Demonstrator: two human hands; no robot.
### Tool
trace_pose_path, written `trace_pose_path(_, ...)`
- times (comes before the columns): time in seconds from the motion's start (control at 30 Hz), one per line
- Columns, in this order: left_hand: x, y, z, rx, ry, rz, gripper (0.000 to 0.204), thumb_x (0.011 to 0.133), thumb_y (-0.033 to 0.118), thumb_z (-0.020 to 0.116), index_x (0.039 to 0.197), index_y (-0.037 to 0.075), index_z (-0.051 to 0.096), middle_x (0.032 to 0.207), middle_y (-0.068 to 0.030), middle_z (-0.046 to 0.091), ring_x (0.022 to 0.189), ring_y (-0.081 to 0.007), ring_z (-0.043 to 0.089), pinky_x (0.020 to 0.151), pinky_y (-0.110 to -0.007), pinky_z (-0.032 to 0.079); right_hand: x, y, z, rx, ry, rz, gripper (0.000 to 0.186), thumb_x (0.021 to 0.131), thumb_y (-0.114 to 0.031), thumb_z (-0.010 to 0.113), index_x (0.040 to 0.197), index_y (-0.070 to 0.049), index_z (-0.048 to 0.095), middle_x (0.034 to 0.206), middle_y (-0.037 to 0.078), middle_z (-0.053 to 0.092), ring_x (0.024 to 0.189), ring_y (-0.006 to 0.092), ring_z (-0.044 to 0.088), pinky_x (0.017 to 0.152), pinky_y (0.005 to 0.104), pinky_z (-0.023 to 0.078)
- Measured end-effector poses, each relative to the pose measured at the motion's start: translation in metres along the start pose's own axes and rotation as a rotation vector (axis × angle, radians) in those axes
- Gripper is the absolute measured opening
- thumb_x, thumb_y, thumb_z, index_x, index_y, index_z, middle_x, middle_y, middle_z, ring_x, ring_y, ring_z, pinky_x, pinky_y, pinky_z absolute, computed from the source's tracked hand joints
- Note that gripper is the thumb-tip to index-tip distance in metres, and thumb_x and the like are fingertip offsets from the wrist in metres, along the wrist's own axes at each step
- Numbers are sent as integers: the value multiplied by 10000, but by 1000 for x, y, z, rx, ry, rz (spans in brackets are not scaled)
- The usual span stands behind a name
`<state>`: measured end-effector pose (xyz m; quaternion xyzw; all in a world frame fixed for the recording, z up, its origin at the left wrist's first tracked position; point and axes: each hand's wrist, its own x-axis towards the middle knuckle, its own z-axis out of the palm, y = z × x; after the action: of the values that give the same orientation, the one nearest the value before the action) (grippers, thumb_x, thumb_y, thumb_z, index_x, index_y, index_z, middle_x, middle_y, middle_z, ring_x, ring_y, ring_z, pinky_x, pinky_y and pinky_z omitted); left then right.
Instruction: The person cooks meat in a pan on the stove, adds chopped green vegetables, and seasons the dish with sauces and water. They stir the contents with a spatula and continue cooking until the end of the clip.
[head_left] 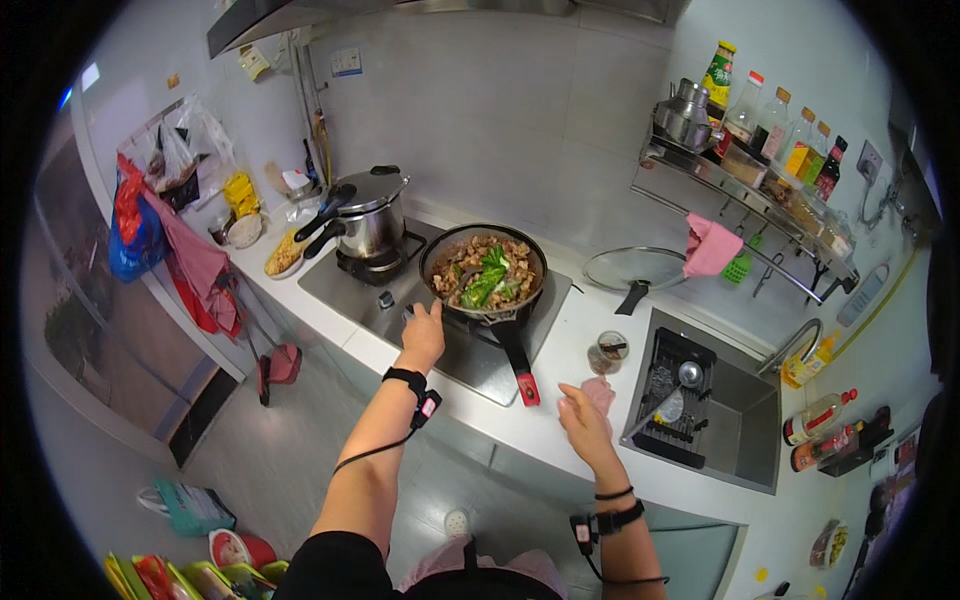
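Observation:
My left hand (423,330) grips a control knob (408,311) on the front of the steel gas hob (352,318). Just behind it sits a black pan (483,272) of browned chopped food with green leafy pieces on top; its black handle with a red end points toward me. My right hand (583,428) is open above the counter edge, nothing held, beside a pink cloth (600,392). A glass jar (607,352) stands behind the cloth. A pressure cooker (370,223) rests on the left burner.
A glass lid (632,270) lies on the back counter, below a wall rack (750,180) of bottles. The sink (745,450) holds a black drainer. A plate of yellow food (285,255) sits far left, near hanging bags (135,240). A red bucket (240,550) stands low left.

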<state>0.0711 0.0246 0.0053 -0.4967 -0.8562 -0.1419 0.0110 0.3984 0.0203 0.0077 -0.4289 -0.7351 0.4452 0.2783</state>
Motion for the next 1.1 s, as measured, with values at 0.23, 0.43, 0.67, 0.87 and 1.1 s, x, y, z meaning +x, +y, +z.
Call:
trace_pose_path(0.23, 29, -1, -51, 87, -79, 52, 351, 776, 53, 529, 1126, 47, 529, 880, -214, 628, 803, -374, 625, 693, -453, 514, 89, 15, 57, 581, -435, 356, 503, 932, -394, 458, 1231, 11, 435, 1117, 140, 571, 1006, 164, 565, 830, 282, 465)
trace_pose_path(0.43, -1, 22, -157, 261, -39, 223, 179, 779, 83, 557, 911, -37, 567, 726, -230, 612, 684, -384, 614, 606, -449, 509, 113, 21, 69, 1410, -699, 669, 485, 897, -491, 462, 1164, -85, 453, 878, 59, 561, 686, 111, 538, 563, 212, 451)
trace_pose_path(0.67, 4, 84, -61, 571, -119, 151, 205, 846, 65, 475, 978, -84, 526, 726, -172, 621, 631, -287, 649, 508, -334, 533, 110, 18, 72, 1547, -714, 780, 426, 891, -506, 466, 1057, -114, 445, 598, -40, 339, 454, 42, 284, 407, 187, 250)
trace_pose_path(0.87, 43, 82, -27, 659, -61, 215, 249, 827, 43, 500, 1025, -106, 488, 769, -145, 614, 624, -244, 651, 497, -296, 529, 109, 12, 72, 1489, -651, 754, 414, 903, -496, 452, 1033, -102, 441, 594, -37, 338, 447, 49, 274, 410, 198, 252)
trace_pose_path(1.1, -28, 73, -55, 752, -177, 381, 379, 803, 51, 525, 1124, -147, 481, 657, -115, 578, 542, -222, 610, 448, -280, 504, 110, 8, 71, 1435, -633, 767, 437, 913, -498, 429, 1047, -83, 430, 603, -31, 341, 453, 53, 270, 417, 206, 246)
